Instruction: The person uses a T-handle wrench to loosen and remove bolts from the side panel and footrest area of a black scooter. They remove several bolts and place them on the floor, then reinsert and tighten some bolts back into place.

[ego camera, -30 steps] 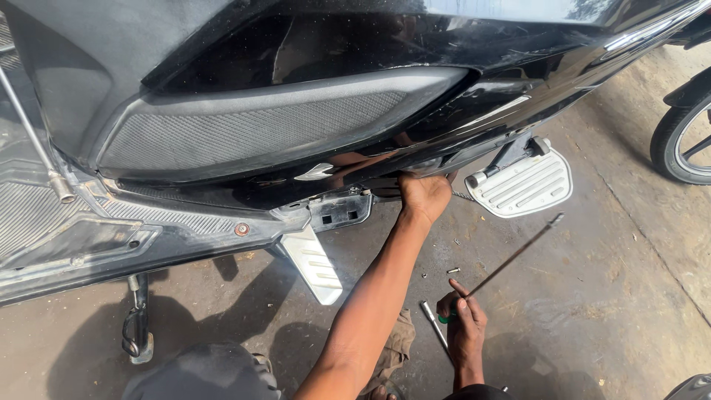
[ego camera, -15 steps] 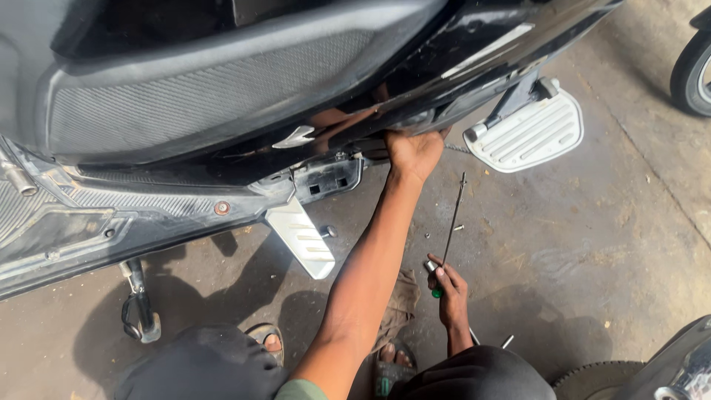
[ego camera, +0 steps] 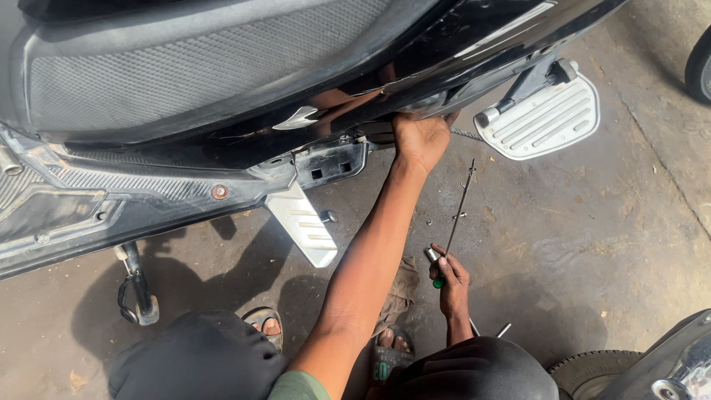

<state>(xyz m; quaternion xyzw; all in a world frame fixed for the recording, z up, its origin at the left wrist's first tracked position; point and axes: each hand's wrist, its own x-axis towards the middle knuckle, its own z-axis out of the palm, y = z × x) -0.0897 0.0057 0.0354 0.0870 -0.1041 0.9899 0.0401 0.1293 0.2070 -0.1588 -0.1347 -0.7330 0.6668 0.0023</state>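
Observation:
My left hand (ego camera: 421, 139) reaches up and grips the lower edge of a black scooter body panel (ego camera: 415, 67), fingers curled under it. My right hand (ego camera: 449, 280) is lower, close to my knee, shut on a long thin screwdriver (ego camera: 459, 207) with a green handle. Its shaft points up the concrete floor towards the left hand, with the tip just short of a silver footrest (ego camera: 544, 118). A small loose screw (ego camera: 460, 216) lies beside the shaft.
A second folded silver footrest (ego camera: 304, 222) hangs under the scooter's grey floorboard (ego camera: 96, 200). The stand (ego camera: 138, 296) touches the floor at left. My sandalled feet (ego camera: 389, 352) and dark knees fill the bottom. A tyre (ego camera: 592, 370) sits bottom right, another wheel (ego camera: 700, 67) top right.
The screwdriver swung from slanting right to nearly upright, and my right hand drew closer to my knee. The left hand stayed on the panel edge while the view shifted right.

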